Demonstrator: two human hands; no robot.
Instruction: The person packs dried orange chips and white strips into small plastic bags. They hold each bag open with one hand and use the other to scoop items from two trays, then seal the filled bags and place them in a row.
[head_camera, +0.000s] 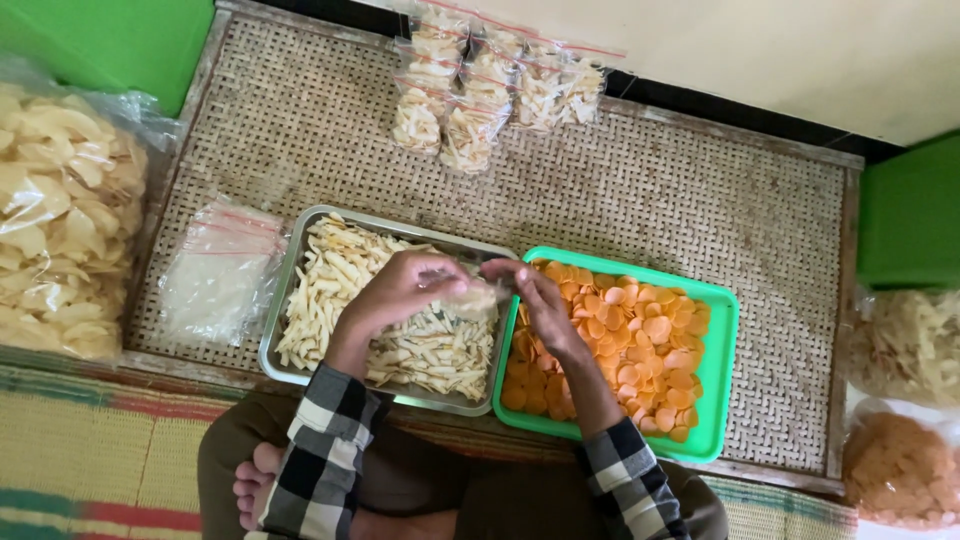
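While the person sits cross-legged at the near edge of a low woven tabletop (700, 190), both hands meet above the seam between two trays, and the whole scene reads from there.

Far left lies a large clear bag of pale crackers (60, 220), and beside it a flat stack of empty clear pouches (215, 275) rests on the weave. Next comes the steel tray (290, 290) heaped with pale stick-shaped crackers (335, 275).

The left hand (395, 290) hovers over the right half of that tray, its grip closed loosely, thumb and fingers pinching one side of a small clear pouch (470, 298) that already holds some pale sticks. The pouch hangs between the two hands, its long axis running left to right, directly over the steel tray's right end. The right hand (540, 305) reaches in from over the green tray (725, 330) and its grip is pinched on the pouch's other side, fingertips near the mouth; how firmly it holds cannot be told.

So the pouch sits level with both grips, the stick crackers just below the left hand, the round orange crackers (640, 340) under and to the right of the right hand. Filled pouches (490, 90) lie well apart at the tabletop's far edge, and more bagged crackers (900, 400) sit at far right.
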